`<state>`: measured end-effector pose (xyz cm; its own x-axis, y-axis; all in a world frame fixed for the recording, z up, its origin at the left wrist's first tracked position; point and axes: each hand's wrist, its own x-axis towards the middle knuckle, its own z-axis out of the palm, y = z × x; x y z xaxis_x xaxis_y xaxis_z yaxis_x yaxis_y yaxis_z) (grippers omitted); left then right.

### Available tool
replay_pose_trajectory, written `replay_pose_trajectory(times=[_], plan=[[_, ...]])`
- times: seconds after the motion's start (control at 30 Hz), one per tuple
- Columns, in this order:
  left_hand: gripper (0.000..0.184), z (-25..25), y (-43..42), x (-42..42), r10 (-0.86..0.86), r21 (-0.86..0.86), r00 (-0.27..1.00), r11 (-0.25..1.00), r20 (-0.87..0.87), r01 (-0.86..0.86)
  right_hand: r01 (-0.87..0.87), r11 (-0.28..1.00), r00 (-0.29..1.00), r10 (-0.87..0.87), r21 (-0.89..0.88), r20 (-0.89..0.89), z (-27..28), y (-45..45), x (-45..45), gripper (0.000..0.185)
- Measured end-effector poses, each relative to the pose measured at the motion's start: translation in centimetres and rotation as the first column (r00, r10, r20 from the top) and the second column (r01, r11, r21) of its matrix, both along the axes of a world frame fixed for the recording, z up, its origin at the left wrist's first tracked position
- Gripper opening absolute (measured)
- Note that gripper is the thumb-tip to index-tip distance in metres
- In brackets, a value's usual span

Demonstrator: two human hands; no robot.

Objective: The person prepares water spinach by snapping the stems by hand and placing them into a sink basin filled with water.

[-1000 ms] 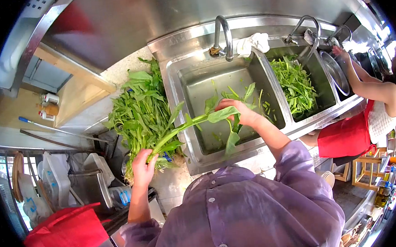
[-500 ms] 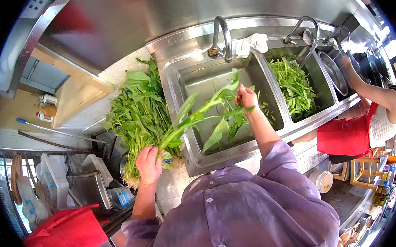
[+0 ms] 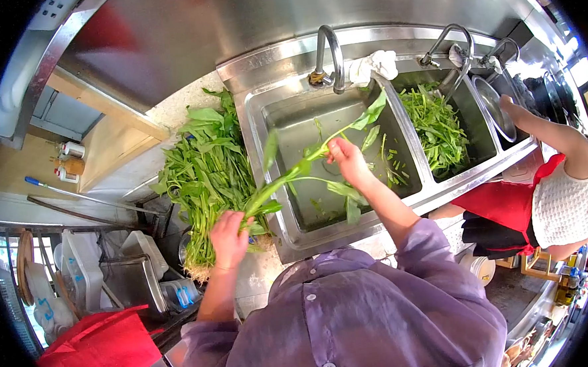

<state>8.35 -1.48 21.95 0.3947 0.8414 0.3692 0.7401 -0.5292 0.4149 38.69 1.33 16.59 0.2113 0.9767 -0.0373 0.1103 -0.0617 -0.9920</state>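
Note:
My left hand (image 3: 228, 241) is closed around the lower ends of a few water spinach stalks (image 3: 282, 181), beside the near-left corner of the left sink basin (image 3: 284, 228). Over that basin, my right hand (image 3: 348, 162) pinches the same stalks farther up, towards the leafy tips. Leaves hang past my right fingers on both sides. A big heap of uncut water spinach (image 3: 206, 165), roots towards me, lies left of the sink. Short green pieces (image 3: 394, 165) lie in the left basin. The middle basin holds a mound of loose greens (image 3: 435, 131).
Curved faucets (image 3: 330, 52) stand behind the basins, with a white cloth (image 3: 375, 65) on the ledge. At right, a person in a red apron (image 3: 501, 196) reaches to a metal bowl (image 3: 493, 110). White plastic containers (image 3: 82, 268) and a red cloth bag (image 3: 97, 353) are at lower left.
My right hand has moved left and slightly down along the stalks, towards my left hand. The left hand stays nearly in place. The person at right has shifted, arm nearer the bowl.

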Motion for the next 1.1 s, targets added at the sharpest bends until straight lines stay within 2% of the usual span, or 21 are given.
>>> replay_pose_trajectory(times=[0.03, 0.07, 0.13, 0.17, 0.2, 0.23, 0.27, 0.33, 0.37, 0.43, 0.6, 0.67, 0.73, 0.77, 0.8, 0.87, 0.9, 0.93, 0.97, 1.0, 1.1], plan=[[0.016, -0.4, -0.2, 0.6, 0.004, 0.026, 1.0, 1.0, 0.029, -0.005, 0.21, 0.977, 0.931, -0.212, -0.039, -0.298, -1.7, 0.8, 0.0, 0.019], [0.016, -0.8, -0.3, 0.9, 0.007, 0.054, 0.998, 0.998, 0.059, -0.011, 0.405, 0.888, 0.786, -0.459, -0.218, -0.414, -3.1, 1.7, 1.3, 0.017], [0.016, -1.1, -0.2, 0.9, 0.045, 0.066, 0.998, 0.997, 0.042, -0.048, 0.356, 0.924, 0.924, -0.326, -0.139, 0.2, -4.5, 2.0, 3.8, 0.014], [0.016, -1.2, -0.3, 0.7, 0.033, 0.085, 0.999, 0.996, 0.024, -0.035, 0.35, 0.926, 0.926, -0.32, -0.142, 0.199, -4.8, 1.6, 3.6, 0.014], [0.016, -1.3, -0.5, 0.6, 0.024, 0.1, 1.0, 0.995, 0.006, -0.024, 0.313, 0.948, 0.751, -0.286, 0.06, 0.595, -3.5, 0.6, 3.0, 0.016], [0.016, -1.2, -0.6, 0.6, 0.034, 0.096, 0.999, 0.995, 0.006, -0.034, 0.181, 0.957, 0.413, -0.283, 0.227, 0.866, -1.9, -0.1, 2.4, 0.018], [0.017, -0.8, -0.4, 0.7, 0.022, 0.062, 1.0, 0.998, -0.005, -0.021, 0.172, 0.959, 0.414, -0.277, 0.224, 0.867, 0.2, -0.3, 1.8, 0.018], [0.017, -0.6, -0.1, 0.7, 0.009, 0.023, 1.0, 1.0, -0.017, -0.009, -0.169, 0.895, 0.509, -0.281, 0.414, 0.814, 3.2, -0.6, 0.6, 0.02], [0.017, -0.7, 0.2, 0.7, -0.022, 0.018, 1.0, 1.0, -0.001, 0.022, -0.17, 0.894, 0.51, -0.28, 0.414, 0.813, 2.9, -0.6, 0.4, 0.02], [0.019, -0.6, 0.8, 0.8, -0.053, 0.015, 0.998, 0.998, 0.013, 0.053, -0.473, 0.832, 0.535, 0.01, 0.29, 0.844, 2.0, -0.3, 0.1, 0.017], [0.02, -1.8, 1.7, 0.6, -0.007, -0.135, 0.999, 0.991, -0.031, 0.003, -0.328, 0.896, 0.735, 0.042, 0.3, 0.676, 0.5, 0.3, 0.8, 0.015], [0.02, -2.3, 1.5, 1.2, 0.017, -0.157, 0.999, 0.988, 0.04, -0.011, 0.054, 0.997, 0.998, -0.055, 0.047, 0.018, -1.7, 0.8, 1.4, 0.018], [0.019, -2.3, 1.5, 1.4, 0.046, -0.108, 0.997, 0.993, 0.067, -0.039, 0.261, 0.959, 0.965, -0.262, -0.114, 0.001, -3.5, 2.8, 5.1, 0.021], [0.019, -2.3, 1.6, 1.4, 0.047, -0.107, 0.997, 0.993, 0.068, -0.039, 0.179, 0.984, 0.922, -0.172, 0.012, 0.347, -4.9, 3.1, 6.0, 0.022], [0.018, -2.3, 1.5, 1.2, 0.013, -0.112, 0.999, 0.994, 0.034, -0.01, 0.181, 0.983, 0.922, -0.174, 0.01, 0.347, -4.3, 3.0, 5.4, 0.022], [0.019, -2.5, 1.6, 1.2, -0.024, -0.124, 1.0, 0.992, 0.003, 0.024, -0.148, 0.92, 0.69, -0.166, 0.363, 0.704, -0.9, 2.9, 3.2, 0.023], [0.019, -2.4, 2.1, 1.2, -0.059, -0.077, 0.998, 0.995, -0.009, 0.058, -0.324, 0.894, 0.746, 0.041, 0.308, 0.665, 0.2, 2.9, 2.5, 0.023], [0.019, -2.3, 2.4, 1.2, -0.094, -0.029, 0.995, 0.995, -0.024, 0.093, -0.321, 0.896, 0.747, 0.04, 0.307, 0.664, 1.4, 2.7, 1.9, 0.023], [0.02, -2.0, 2.6, 1.4, -0.092, -0.025, 0.995, 0.995, -0.022, 0.092, -0.453, 0.892, 0.725, 0.376, -0.012, 0.577, 2.6, 2.5, 1.3, 0.024], [0.02, -1.9, 3.0, 1.5, -0.094, -0.024, 0.995, 0.995, -0.021, 0.093, -0.58, 0.757, 0.654, 0.653, -0.302, 0.382, 3.2, 2.4, 1.1, 0.025], [0.02, -1.7, 3.5, 1.4, -0.103, 0.034, 0.994, 0.994, -0.036, 0.104, -0.648, 0.719, 0.685, 0.694, -0.252, 0.22, 1.8, 2.5, 1.2, 0.028]])
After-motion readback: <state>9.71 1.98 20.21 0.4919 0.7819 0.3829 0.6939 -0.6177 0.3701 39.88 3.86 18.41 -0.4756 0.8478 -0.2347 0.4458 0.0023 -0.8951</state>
